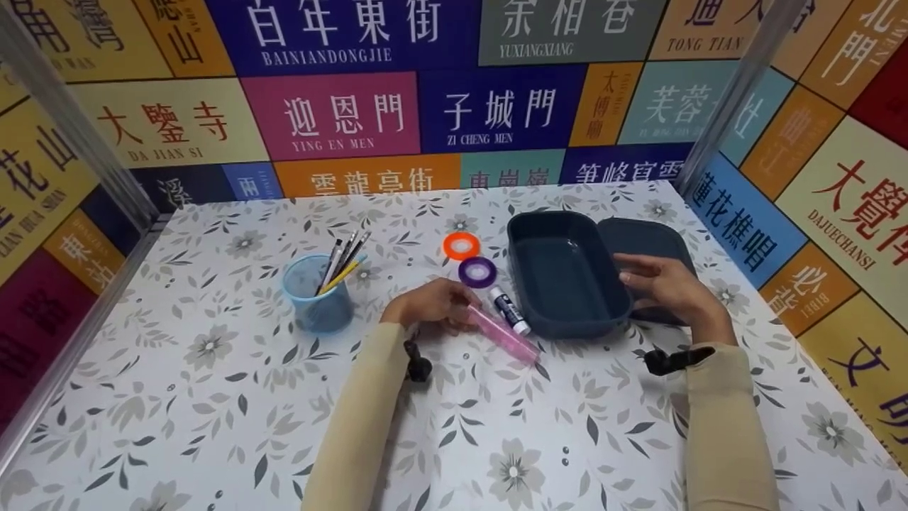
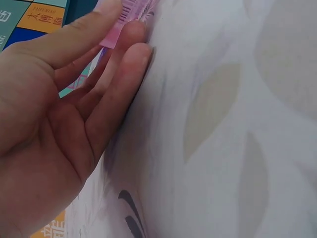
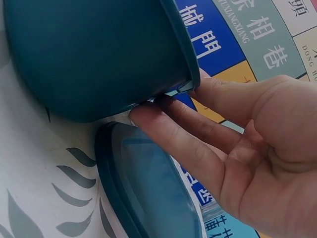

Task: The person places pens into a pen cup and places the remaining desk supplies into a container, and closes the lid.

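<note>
My left hand point(image 1: 441, 304) pinches one end of a pink translucent strip point(image 1: 507, 336), which slants toward the table's front. A barcode shows on the strip point(image 2: 121, 25) in the left wrist view; its exact kind is unclear. Beside it lies a white and dark blue glue stick point(image 1: 509, 311). At the right side of a dark blue-green box point(image 1: 567, 330), my right hand point(image 1: 670, 284) touches the outer wall and rim with fairly straight fingers. The box stands upright with its top uncovered. Its lid point(image 3: 153, 178) lies next to it, partly under my right hand.
Behind the left hand lie an orange tape roll point(image 1: 461, 235) and a purple tape roll point(image 1: 477, 282). A light blue mesh cup point(image 1: 320, 312) with several pens and brushes stands to the left. Printed wall panels point(image 1: 333, 117) border the flowered table point(image 1: 234, 426).
</note>
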Motion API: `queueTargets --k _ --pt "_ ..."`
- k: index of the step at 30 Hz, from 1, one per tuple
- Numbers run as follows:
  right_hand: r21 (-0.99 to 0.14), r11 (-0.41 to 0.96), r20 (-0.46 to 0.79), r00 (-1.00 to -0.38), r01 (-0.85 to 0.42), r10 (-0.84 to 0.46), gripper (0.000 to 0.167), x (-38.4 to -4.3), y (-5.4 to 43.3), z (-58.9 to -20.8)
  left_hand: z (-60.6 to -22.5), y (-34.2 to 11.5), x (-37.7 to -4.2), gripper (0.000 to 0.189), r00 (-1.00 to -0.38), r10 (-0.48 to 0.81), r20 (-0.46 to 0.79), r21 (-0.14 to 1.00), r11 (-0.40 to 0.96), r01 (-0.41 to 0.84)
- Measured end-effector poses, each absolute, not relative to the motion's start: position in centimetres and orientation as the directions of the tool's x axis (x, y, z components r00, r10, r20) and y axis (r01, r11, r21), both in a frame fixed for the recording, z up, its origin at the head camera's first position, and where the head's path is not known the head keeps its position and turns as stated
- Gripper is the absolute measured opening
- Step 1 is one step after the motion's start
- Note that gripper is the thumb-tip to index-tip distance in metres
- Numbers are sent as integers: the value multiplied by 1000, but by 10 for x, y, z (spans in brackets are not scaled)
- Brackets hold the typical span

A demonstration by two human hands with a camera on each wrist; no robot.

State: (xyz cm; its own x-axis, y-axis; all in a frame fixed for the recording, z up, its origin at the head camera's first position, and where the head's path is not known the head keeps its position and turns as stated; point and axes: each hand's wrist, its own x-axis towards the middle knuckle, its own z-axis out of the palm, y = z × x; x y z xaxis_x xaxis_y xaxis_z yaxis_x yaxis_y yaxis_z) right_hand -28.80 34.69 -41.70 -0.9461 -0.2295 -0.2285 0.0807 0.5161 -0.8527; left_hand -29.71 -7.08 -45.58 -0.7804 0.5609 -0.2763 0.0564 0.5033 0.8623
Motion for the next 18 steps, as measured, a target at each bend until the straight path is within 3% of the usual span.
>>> queueTargets --k 10,18 --pt "-852 519 -220 -945 66 -241 61 -287 349 -419 -457 -83 -291 27 -713 636 -294 952 257 -164" --pt "-858 508 -230 -943 80 -240 59 -289 348 -418 -462 -76 -284 28 -783 555 -282 955 87 -282"
